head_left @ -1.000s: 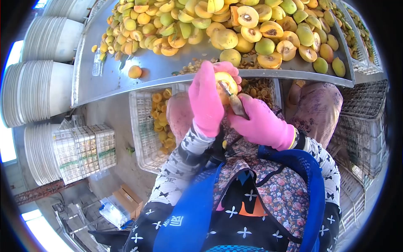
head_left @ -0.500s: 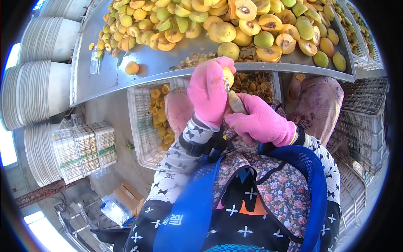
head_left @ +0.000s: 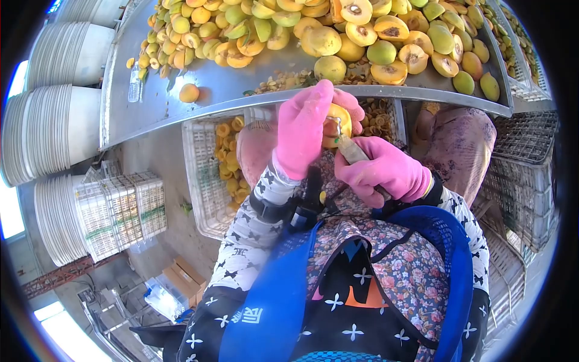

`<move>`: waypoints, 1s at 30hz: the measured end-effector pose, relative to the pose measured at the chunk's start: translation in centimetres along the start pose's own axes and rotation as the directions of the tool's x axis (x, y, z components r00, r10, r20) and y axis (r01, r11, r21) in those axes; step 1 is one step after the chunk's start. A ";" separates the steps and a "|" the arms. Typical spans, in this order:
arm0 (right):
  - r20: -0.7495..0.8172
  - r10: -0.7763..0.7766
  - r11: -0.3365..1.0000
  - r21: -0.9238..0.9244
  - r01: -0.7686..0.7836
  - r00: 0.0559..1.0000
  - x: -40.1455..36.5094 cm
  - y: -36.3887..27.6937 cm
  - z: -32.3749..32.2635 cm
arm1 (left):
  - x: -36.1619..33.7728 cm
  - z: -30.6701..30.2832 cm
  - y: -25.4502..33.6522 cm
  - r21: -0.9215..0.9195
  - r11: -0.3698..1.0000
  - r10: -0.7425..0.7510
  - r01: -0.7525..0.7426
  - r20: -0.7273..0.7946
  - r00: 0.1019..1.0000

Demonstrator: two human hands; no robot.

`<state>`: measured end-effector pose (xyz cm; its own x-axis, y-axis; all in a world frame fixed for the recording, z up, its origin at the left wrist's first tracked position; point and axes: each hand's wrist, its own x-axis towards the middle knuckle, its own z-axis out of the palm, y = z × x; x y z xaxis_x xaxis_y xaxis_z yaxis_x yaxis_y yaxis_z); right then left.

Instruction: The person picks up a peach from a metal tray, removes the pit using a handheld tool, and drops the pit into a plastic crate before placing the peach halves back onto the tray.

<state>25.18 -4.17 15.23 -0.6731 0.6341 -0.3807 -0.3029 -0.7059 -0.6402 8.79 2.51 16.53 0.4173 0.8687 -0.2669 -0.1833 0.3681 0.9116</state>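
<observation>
Both hands gloved in pink. Left hand (head_left: 303, 133) grasps a yellow fruit (head_left: 341, 114), fingers curled behind it, cut side toward the wearer. Right hand (head_left: 389, 172) is clenched round the handle of a small tool (head_left: 351, 151); its metal tip meets the fruit's inner face. Depth of the tip: cannot tell.

Fruit position: just in front of the near rim of the metal tabletop (head_left: 157, 111), above the person's lap, between the two hands.

On the tabletop: large fruit pile (head_left: 265, 30), whole and halved pieces mixed, green to orange. One orange fruit (head_left: 189, 93) lies apart, left of the hands; a clear bottle (head_left: 135, 84) is near the left edge.

Below the tabletop: white crate (head_left: 202, 181) at left of the legs, containing fruit halves (head_left: 228, 163). More cut pieces (head_left: 381, 120) are visible behind the right hand.
</observation>
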 end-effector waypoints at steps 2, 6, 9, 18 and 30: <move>-0.006 0.011 1.000 -0.029 -0.011 1.000 -0.1 0.0 0.0 | 0.0 -0.2 0.0 -0.008 1.000 -0.026 0.026 0.042 0.999; 0.004 0.041 0.996 -0.074 -0.041 0.999 0.1 0.4 -0.2 | -0.4 -0.8 -0.3 0.055 0.997 -0.050 0.048 0.030 0.998; 0.104 0.079 0.996 -0.045 -0.074 0.991 0.0 0.6 -0.6 | -1.1 -1.3 0.1 0.109 0.993 -0.063 0.055 0.073 0.995; -0.249 -0.124 0.738 -0.671 -0.079 0.961 -1.9 1.2 -1.5 | -6.1 -14.1 4.9 0.787 0.615 0.210 -0.037 -0.119 0.970; -0.320 -0.690 0.187 -0.945 -0.267 0.650 -2.5 0.3 -6.7 | 10.1 -1.3 -2.6 0.962 0.236 0.194 0.137 -0.185 0.963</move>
<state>31.26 -3.90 11.53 -0.0125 0.9997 -0.0194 0.7613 -0.0031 -0.6484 12.35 10.73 11.07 0.2019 0.9696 -0.1380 0.8704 -0.1131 0.4791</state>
